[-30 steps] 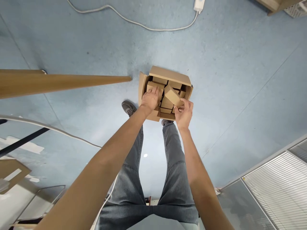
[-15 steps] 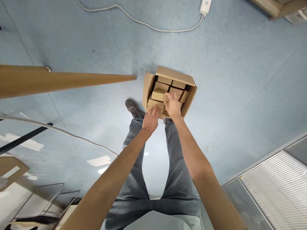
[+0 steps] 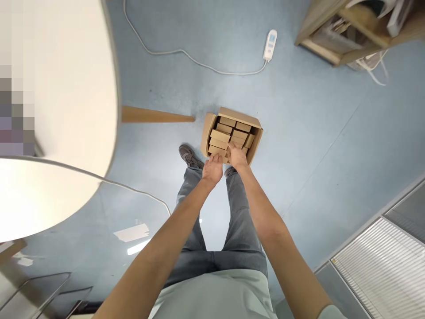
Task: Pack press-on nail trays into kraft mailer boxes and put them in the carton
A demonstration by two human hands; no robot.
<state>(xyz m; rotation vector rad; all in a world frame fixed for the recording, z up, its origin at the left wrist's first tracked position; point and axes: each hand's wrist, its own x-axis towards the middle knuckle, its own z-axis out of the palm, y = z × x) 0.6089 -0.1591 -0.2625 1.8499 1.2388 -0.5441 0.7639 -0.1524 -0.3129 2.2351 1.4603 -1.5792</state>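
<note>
An open cardboard carton (image 3: 255, 148) stands on the floor just in front of my shoes, its left flap folded outward. Rows of small cardboard boxes (image 3: 220, 135) fill it. My left hand (image 3: 213, 168) lies at the near rim, fingers close together and bent over the edge against the nearest small boxes. Inside the carton, toward its near side, my right hand (image 3: 237, 156) has thumb and fingers bent at the right end of a small box in the left column. Its fingertips are partly hidden among the boxes.
A round white table (image 3: 76, 88) with a wooden leg (image 3: 156, 115) is at the left. Beyond the carton lies a white power strip (image 3: 270, 44) on a cable. A wooden shelf (image 3: 335, 40) stands at upper right. Another cable (image 3: 133, 189) crosses at left.
My view has risen and shifted, bringing the white tabletop in. The small box by my right hand sits lower among the others. My left hand has drawn back to the near rim.
</note>
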